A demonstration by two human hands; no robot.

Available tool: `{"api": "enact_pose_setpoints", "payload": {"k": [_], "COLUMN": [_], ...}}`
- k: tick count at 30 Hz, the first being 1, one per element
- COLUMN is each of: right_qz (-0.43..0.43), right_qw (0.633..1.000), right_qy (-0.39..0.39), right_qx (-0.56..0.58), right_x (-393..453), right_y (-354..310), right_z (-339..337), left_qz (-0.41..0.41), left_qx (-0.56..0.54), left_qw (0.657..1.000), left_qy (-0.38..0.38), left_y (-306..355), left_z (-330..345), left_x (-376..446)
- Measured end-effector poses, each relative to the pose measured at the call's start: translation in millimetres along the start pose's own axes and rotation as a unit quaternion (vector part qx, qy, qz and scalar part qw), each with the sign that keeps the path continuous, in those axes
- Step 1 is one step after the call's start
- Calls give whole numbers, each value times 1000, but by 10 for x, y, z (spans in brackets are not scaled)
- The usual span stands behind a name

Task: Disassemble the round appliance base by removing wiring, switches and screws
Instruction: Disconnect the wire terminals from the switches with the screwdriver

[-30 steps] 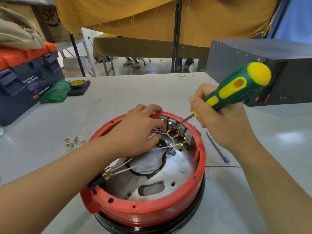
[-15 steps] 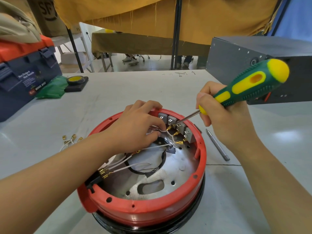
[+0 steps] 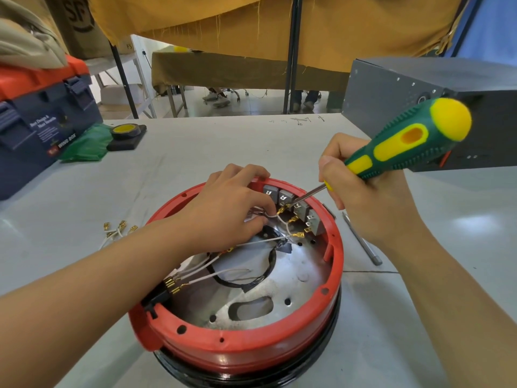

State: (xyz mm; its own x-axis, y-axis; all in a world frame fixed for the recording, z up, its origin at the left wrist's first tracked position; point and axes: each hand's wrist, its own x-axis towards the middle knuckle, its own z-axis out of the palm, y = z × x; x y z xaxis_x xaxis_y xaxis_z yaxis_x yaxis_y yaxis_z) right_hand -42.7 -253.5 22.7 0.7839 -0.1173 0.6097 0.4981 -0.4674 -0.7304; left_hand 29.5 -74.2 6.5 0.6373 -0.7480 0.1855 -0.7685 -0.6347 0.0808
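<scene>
Red-rimmed round base (image 3: 246,351) sits at table centre. Right hand (image 3: 372,203) grips screwdriver (image 3: 402,148), shaft angled down toward 8 o'clock, tip at switch (image 3: 285,196) terminals near the rim's 1 o'clock. Left hand (image 3: 226,208), nearer, pinches white wire (image 3: 275,217) there. Open room lies toward base centre.

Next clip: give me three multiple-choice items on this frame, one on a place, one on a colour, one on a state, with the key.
1. Where does the screwdriver tip sit?
A. at the switches
B. on the toolbox
C. on the tape roll

2. What colour is the base rim?
A. blue
B. red
C. white

3. What is the left hand doing?
A. resting flat on the table
B. holding a wire
C. lifting the base

Key: 1 A, the shaft ends among the grey switches; 2 B, the ring is red; 3 B, its fingers pinch a white wire by the switches.
</scene>
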Motion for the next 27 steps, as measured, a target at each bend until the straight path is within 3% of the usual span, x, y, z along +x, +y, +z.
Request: {"api": "enact_pose_setpoints", "payload": {"k": [6,27], "right_qz": [59,115], "right_qw": [995,978], "right_qy": [44,130], "right_qx": [67,115], "right_x": [45,54], "right_y": [27,39], "right_z": [-16,65], "left_qz": [-2,-3], "left_qx": [-1,12], "left_qw": [1000,1000], "left_qy": [4,8], "left_y": [11,11], "left_z": [-1,13], "left_x": [1,23]}}
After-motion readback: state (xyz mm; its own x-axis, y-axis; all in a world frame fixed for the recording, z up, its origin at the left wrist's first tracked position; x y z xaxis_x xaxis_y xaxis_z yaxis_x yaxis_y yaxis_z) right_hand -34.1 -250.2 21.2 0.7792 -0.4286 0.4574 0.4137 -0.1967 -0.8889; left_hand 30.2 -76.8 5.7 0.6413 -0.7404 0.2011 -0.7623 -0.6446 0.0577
